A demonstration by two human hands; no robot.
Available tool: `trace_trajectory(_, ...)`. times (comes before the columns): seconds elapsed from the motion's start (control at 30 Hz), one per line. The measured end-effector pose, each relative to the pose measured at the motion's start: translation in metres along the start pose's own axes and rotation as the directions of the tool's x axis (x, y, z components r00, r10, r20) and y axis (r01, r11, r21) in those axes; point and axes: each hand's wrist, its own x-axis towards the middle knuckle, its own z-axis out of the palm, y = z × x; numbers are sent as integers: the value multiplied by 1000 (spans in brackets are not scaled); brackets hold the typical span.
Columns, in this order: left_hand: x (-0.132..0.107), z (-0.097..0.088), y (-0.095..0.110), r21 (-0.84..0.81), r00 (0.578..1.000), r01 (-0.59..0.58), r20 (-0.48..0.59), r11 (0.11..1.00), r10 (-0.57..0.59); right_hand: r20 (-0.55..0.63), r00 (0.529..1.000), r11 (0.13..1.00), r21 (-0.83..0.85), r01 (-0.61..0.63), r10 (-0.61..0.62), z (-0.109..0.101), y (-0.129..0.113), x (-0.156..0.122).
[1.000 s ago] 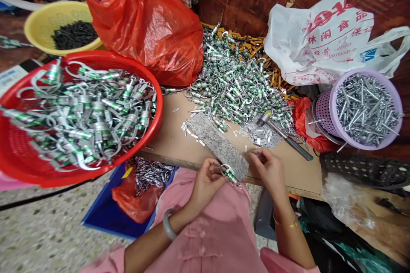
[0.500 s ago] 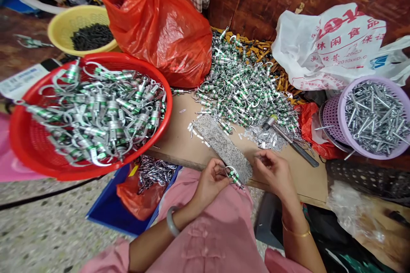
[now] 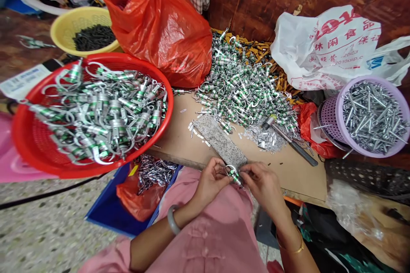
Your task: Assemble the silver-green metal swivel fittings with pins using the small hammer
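My left hand [image 3: 213, 177] pinches a green-and-silver metal fitting [image 3: 234, 175] with a curved hook, above the near end of a grey stone slab [image 3: 221, 138]. At the fitting's right side is my right hand [image 3: 261, 181], its fingertips closed and touching or almost touching it. Whatever those fingertips hold is hidden. Small flat metal links [image 3: 267, 137] lie in a pile beyond the right hand, with a black-handled hammer [image 3: 294, 145] beside them. Behind the slab rises a heap of similar green-and-silver fittings [image 3: 243, 85].
A red basket [image 3: 19, 136] full of fittings stands left. At right, a purple basket [image 3: 331, 111] holds metal eye pins. An orange-red plastic bag [image 3: 173, 38], a yellow basket [image 3: 59, 36] and a white bag [image 3: 294, 55] stand behind. Below the table's edge is a blue tray [image 3: 102, 211].
My right hand has moved left from beside the slab to the fitting, its fingers closing in. My left hand still holds the fitting in nearly the same place.
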Motion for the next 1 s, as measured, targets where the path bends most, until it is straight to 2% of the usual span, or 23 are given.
trace_trajectory(0.13,-1,0,-2,7,1000,-5,-12,1000,5,-5,995,993,60,-103,104,14,-14,1)
trace_trajectory(0.23,-1,0,-2,12,1000,5,-14,1000,-5,1,987,983,92,-158,158,15,-11,1)
trace_trajectory(0.3,-1,-1,-1,18,1000,6,-9,1000,-6,-41,988,982,121,-143,149,7,3,7)
trace_trajectory(0.37,0,-2,0,29,1000,-8,-7,1000,8,-202,972,992,35,-119,124,-9,26,21)
trace_trajectory(0.43,1,-4,1,41,1000,-25,-7,999,26,-406,910,969,-183,-165,79,-27,55,42)
trace_trajectory(0.47,2,-4,1,45,1000,-30,-6,999,30,-447,891,951,-231,-207,85,-36,70,54)
trace_trajectory(0.57,3,-4,0,31,1000,-24,-1,999,24,-421,902,929,-286,-233,97,-52,104,87)
trace_trajectory(0.67,4,-4,-3,-4,1000,-29,4,1000,29,-370,925,931,-303,-206,84,-55,110,99)
trace_trajectory(0.77,3,-4,-4,-7,999,-34,6,999,34,-319,946,950,-277,-146,52,-53,91,81)
trace_trajectory(0.9,3,-5,-5,4,1000,-19,-14,1000,19,-159,984,985,-165,51,-77,-43,50,24)
trace_trajectory(0.93,3,-5,-4,6,1000,-15,-17,1000,15,-160,979,988,-107,113,-129,-37,40,9)
trace_trajectory(1.0,3,-5,-4,5,1000,-9,-11,1000,9,-288,937,979,-103,177,-199,-23,26,-18)
